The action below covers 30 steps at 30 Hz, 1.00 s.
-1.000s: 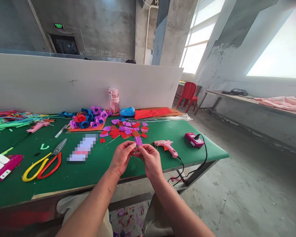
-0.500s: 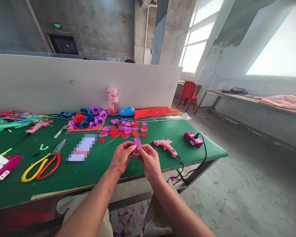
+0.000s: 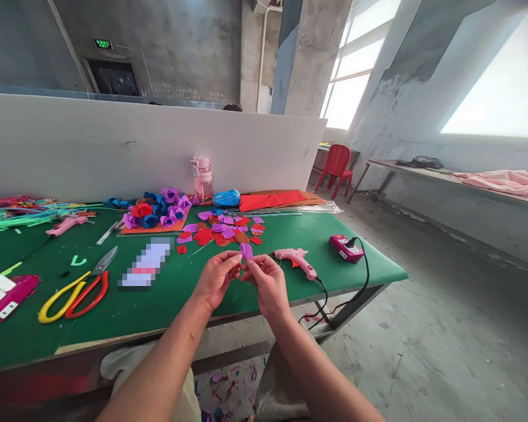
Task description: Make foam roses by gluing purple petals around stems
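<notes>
A purple petal stands up between my two hands, over the front part of the green table. My right hand pinches its lower end between thumb and fingers. My left hand has its thumb and fingertips together at the petal's left edge. Just beyond my hands lies a loose pile of purple, red and brown petals. A pink glue gun rests right of my right hand, its nozzle toward my fingers.
Scissors with yellow and red handles lie at left, near a pixelated patch. Finished purple, red and blue flowers sit behind. A pink bottle stands by the white partition. A magenta power strip is at right, its cord hanging down.
My fingertips have drawn slightly apart, and the petal shows a little taller and more to the right. Everything on the table stays put.
</notes>
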Each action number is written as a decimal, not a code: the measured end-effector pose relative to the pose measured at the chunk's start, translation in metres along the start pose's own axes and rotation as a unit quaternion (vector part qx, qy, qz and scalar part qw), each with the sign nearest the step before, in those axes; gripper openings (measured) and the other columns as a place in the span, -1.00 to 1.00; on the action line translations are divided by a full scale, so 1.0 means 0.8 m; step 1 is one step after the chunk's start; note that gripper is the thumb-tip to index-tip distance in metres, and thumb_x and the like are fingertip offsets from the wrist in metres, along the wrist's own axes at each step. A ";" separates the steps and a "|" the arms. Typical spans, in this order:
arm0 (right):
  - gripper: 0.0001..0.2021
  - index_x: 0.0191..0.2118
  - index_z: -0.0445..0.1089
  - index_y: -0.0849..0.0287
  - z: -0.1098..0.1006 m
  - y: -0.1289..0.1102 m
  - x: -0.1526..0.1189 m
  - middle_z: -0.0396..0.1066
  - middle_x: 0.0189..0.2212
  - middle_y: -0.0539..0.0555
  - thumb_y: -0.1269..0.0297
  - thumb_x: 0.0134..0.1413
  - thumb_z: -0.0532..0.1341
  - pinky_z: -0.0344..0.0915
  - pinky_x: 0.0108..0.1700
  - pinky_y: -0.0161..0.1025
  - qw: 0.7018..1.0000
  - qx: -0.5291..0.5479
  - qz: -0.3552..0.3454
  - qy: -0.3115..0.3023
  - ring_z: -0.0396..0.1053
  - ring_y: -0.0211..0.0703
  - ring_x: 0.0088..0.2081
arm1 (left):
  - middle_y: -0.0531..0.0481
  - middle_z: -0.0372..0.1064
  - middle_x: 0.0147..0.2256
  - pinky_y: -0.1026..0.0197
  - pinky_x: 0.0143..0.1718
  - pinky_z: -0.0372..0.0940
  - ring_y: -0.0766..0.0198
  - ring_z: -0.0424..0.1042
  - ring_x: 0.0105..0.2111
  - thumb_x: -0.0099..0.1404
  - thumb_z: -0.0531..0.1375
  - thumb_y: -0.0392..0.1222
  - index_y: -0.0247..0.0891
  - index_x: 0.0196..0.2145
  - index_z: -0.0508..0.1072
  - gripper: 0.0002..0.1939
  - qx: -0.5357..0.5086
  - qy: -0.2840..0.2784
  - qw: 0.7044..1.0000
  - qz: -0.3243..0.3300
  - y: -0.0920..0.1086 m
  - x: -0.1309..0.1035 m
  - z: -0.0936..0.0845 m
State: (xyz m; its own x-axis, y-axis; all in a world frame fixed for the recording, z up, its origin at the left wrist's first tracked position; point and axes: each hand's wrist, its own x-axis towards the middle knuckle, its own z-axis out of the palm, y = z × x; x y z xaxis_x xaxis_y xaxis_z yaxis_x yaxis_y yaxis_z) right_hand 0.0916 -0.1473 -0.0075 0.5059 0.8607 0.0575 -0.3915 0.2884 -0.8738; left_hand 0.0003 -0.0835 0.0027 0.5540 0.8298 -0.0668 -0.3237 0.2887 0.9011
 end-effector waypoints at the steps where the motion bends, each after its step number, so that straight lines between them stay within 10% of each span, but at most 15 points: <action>1: -0.81 -0.47 0.33 0.16 -0.001 -0.003 0.000 0.39 -0.60 -0.08 0.21 -0.17 0.33 0.30 -0.46 -0.35 0.999 0.025 0.023 -0.006 0.30 -0.35 -0.60 | 0.04 0.36 -0.55 0.36 -0.50 0.18 0.45 0.26 -0.57 -0.03 0.31 -0.19 -0.34 -0.42 0.51 -0.81 -0.002 -0.008 1.000 -0.006 0.001 0.000 0.000; 15: -0.79 -0.45 0.37 0.25 -0.018 -0.008 0.003 0.40 -0.57 -0.07 0.31 -0.21 0.39 0.36 -0.45 -0.49 0.958 0.178 0.204 -0.091 0.30 -0.47 -0.60 | 0.02 0.39 -0.57 0.35 -0.46 0.23 0.41 0.34 -0.54 -0.05 0.35 -0.28 -0.37 -0.46 0.50 -0.85 -0.058 -0.056 0.995 -0.059 0.004 -0.002 0.003; 30: -0.75 -0.49 0.40 0.28 -0.021 -0.016 -0.006 0.39 -0.58 -0.03 0.18 -0.21 0.37 0.28 -0.52 -0.44 0.991 0.006 0.111 -0.072 0.25 -0.44 -0.62 | 0.10 0.30 -0.61 0.35 -0.48 0.18 0.47 0.25 -0.58 -0.05 0.35 -0.27 -0.35 -0.47 0.48 -0.84 -0.047 -0.046 0.998 -0.026 -0.003 0.004 -0.002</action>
State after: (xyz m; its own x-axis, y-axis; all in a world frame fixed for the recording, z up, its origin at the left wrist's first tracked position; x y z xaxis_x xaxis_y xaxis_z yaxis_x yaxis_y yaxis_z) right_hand 0.1072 -0.1619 -0.0051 0.2921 0.9541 -0.0663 -0.4911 0.0901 -0.8664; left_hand 0.0013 -0.0809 -0.0003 0.6380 0.7669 -0.0694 -0.3601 0.3768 0.8534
